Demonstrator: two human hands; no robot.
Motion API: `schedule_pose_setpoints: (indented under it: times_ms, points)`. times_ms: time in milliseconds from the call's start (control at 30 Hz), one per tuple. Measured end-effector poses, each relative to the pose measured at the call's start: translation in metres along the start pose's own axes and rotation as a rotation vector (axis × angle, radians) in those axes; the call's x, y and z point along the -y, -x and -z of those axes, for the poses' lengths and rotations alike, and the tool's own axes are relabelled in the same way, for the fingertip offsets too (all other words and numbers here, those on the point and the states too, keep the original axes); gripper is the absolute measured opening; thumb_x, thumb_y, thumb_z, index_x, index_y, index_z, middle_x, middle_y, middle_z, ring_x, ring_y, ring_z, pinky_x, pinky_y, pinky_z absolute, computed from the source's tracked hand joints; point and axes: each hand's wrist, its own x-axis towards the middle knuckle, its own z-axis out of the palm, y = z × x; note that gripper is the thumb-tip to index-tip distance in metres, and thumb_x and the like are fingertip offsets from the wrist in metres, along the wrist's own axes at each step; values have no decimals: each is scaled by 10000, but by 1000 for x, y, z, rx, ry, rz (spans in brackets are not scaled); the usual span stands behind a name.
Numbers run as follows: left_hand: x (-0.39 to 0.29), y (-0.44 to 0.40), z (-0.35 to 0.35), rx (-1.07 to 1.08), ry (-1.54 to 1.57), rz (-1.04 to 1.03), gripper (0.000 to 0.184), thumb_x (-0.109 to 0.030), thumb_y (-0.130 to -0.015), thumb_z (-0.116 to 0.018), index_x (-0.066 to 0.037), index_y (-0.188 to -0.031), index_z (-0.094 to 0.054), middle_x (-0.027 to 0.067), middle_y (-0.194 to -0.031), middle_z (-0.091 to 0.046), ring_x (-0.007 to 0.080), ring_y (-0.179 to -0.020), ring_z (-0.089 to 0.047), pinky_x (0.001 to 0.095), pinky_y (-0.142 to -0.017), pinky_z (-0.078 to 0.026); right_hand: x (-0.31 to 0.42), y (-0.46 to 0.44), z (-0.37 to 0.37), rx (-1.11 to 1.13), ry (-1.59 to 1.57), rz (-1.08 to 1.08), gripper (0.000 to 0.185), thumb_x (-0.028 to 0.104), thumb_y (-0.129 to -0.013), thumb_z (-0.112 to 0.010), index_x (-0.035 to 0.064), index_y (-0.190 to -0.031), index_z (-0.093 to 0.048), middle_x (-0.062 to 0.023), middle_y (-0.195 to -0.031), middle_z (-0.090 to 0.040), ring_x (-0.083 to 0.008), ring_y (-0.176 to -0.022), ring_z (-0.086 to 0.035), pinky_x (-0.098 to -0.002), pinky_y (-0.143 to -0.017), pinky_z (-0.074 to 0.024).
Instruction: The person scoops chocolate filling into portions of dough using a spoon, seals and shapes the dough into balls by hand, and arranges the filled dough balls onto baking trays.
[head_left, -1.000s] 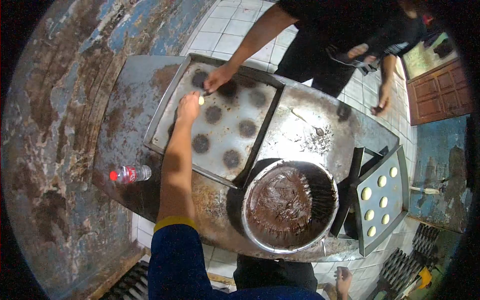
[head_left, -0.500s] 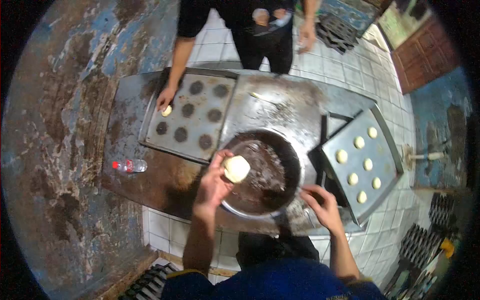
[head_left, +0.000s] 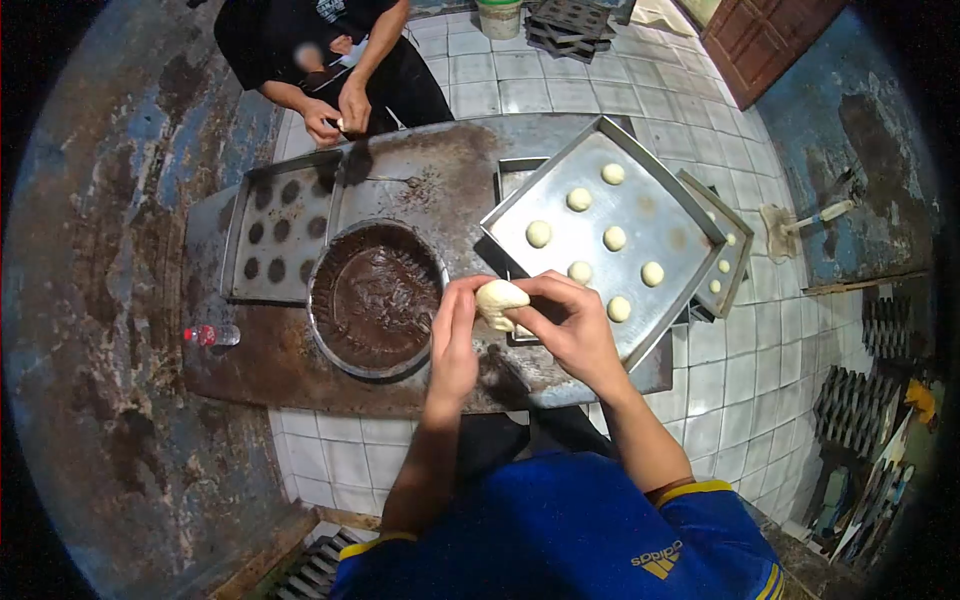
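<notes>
A pale, soft ball of dough (head_left: 500, 297) is held up between my two hands, right of the bowl. Its lower side looks folded and uneven. My left hand (head_left: 458, 340) is closed on its left side, fingers pointing up. My right hand (head_left: 568, 322) pinches it from the right with thumb and fingers. To the left stands a round metal bowl (head_left: 374, 374) with dark brown paste (head_left: 385, 290) in it. At the right, a square metal tray (head_left: 680, 222) carries several round dough balls (head_left: 615, 238), spaced apart.
Across the table a co-worker's hands (head_left: 345, 108) hold a small pale piece. A tray with dark round marks (head_left: 273, 213) lies at the left, near a red-capped bottle (head_left: 212, 335). Another tray with dough balls (head_left: 737, 262) shows beyond the right tray. A thin utensil (head_left: 390, 179) lies behind the bowl.
The view has swung right. My right hand has left the bowl's rim and joined my left hand on the dough. The co-worker's hand has left the left tray; both their hands are now together.
</notes>
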Motion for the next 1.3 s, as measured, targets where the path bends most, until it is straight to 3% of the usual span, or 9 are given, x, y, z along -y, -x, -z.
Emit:
schedule_pose_setpoints:
  times_ms: [167, 533, 600, 667, 733, 800, 967, 1100, 1300]
  points:
    - [9, -11, -53, -311, -351, -238, 491, -368, -1168, -371, -22, -928, -622, 34, -817, -620, 102, -716, -549, 285, -660, -456, 15, 17, 8, -84, 70, 27, 253, 58, -894, -765, -50, -1119, -725, -167, -1026, -762, -238, -917, -762, -341, -837, -591]
    - [-22, 20, -62, -124, 191, -70, 760, -605, -1122, -169, -8, -1067, -636, 112, -1007, -687, 220, -981, -664, 380, -920, -513, 30, 27, 25, -40, -74, -28, 272, 71, -926, -746, -55, -1166, -719, -153, -1021, -776, -172, -934, -746, -311, -836, -581]
    - [-21, 22, -64, -198, 176, -74, 709, -560, -1139, -230, 1, -1052, -653, 97, -977, -687, 191, -914, -652, 352, -855, -511, 35, 28, 32, 14, -5, -100, 308, 108, -922, -757, -64, -1174, -716, -153, -1010, -772, -173, -917, -740, -312, -838, -575]
    - [-22, 24, -64, -169, -425, -199, 556, -455, -1158, -344, -20, -968, -632, 50, -864, -644, 107, -801, -592, 275, -727, -475, 28, 32, 29, 71, 13, -72, 308, 132, -919, -762, -63, -1153, -717, -159, -1004, -766, -189, -908, -741, -317, -835, -572]
    - [-11, 21, -71, -266, -369, -225, 488, -365, -1162, -413, -36, -837, -571, 8, -762, -563, 72, -725, -515, 277, -638, -411, 26, 33, 25, 138, 30, -37, 311, 155, -916, -767, -62, -1133, -719, -165, -998, -759, -206, -899, -742, -323, -832, -568]
    - [-7, 20, -76, -470, -301, -342, 538, -402, -1162, -411, -51, -766, -506, -13, -705, -507, 71, -679, -473, 292, -598, -374, 27, 34, 22, 105, -10, 306, 288, 177, -905, -774, -52, -1071, -719, -174, -978, -739, -249, -874, -737, -332, -805, -559]
    - [-6, 24, -105, -531, -166, -284, 621, -608, -1115, -388, -60, -876, -557, 13, -792, -532, 130, -732, -533, 269, -650, -426, 15, 40, -5, -221, -89, 225, 218, 129, -879, -827, -37, -980, -728, -152, -873, -738, -199, -790, -719, -323, -718, -547]
    - [-7, 30, -90, -64, 462, -104, 603, -645, -1089, -418, -71, -1036, -596, 24, -904, -607, 122, -864, -584, 266, -739, -479, 19, 36, 0, -237, -367, 3, 236, 199, -942, -819, -15, -885, -737, -18, -764, -723, -54, -721, -618, -247, -664, -501]
    - [-11, 33, -54, 106, 174, -68, 325, -380, -1039, -695, -67, -1039, -606, 19, -983, -681, 78, -923, -641, 265, -819, -537, 24, 28, 13, -120, -438, -17, 308, 258, -1008, -761, -14, -867, -728, 0, -781, -708, -34, -708, -575, -233, -615, -449]
